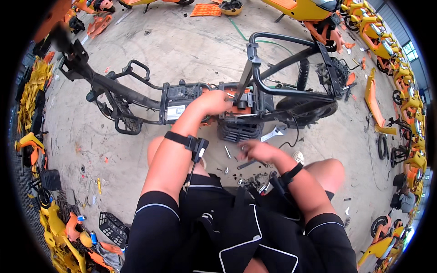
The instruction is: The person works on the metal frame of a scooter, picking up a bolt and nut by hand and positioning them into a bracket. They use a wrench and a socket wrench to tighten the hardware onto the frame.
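Left hand (214, 102) fingers grip a part on the black frame (136, 93) beside a white rectangular label (175, 112); right hand (256, 150) fingers close on a dark tool (246, 164).

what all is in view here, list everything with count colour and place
stripped scooter frame: one, black, lying on its side across the middle of the floor
rear wheel: one, black, at the frame's right end
finned block: one, dark, under the frame's middle
spanner: one, silver, on the floor right of the block
loose bolts and small parts: several, silver and dark, on the floor by the knees
crate: one, black, lower left
body panels: many, yellow and orange, piled along the left edge
parked scooters: a row, yellow and orange, along the right edge
concrete floor: grey, stained
left hand: on the frame's middle, holding a tool; black wrist strap
right hand: low over the loose parts, black wrist strap
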`<state>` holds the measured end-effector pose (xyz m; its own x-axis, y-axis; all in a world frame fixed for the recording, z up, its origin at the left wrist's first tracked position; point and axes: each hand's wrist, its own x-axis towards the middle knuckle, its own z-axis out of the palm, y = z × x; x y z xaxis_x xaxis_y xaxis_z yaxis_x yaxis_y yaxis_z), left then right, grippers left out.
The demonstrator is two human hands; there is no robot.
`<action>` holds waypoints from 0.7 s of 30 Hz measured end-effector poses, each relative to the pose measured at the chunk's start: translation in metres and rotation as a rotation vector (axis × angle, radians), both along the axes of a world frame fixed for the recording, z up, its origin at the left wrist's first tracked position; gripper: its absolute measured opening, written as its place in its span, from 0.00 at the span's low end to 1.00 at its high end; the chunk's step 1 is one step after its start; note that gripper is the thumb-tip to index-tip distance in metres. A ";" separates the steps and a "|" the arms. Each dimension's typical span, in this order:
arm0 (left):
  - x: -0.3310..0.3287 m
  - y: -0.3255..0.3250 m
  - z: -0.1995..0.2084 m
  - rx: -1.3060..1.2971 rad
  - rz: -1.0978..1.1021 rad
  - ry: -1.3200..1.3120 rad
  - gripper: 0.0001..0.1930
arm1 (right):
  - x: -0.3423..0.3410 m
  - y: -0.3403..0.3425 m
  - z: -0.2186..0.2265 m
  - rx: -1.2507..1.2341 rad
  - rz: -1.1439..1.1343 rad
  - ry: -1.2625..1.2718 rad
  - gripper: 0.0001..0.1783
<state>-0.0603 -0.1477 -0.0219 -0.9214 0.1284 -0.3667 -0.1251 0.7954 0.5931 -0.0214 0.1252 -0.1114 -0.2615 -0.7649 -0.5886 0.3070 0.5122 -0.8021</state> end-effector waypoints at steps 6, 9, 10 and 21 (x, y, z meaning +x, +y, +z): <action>0.037 0.034 0.049 0.494 0.271 0.258 0.21 | 0.024 0.030 0.104 -0.366 -0.506 -0.138 0.26; 0.056 0.063 0.079 0.776 0.500 0.389 0.17 | 0.043 0.037 0.113 -0.353 -0.567 -0.030 0.25; 0.060 0.069 0.079 0.817 0.529 0.391 0.17 | 0.048 0.037 0.114 -0.356 -0.587 0.009 0.25; 0.104 0.057 -0.008 1.530 0.980 -0.121 0.11 | 0.083 0.058 0.079 -0.165 -0.820 0.039 0.18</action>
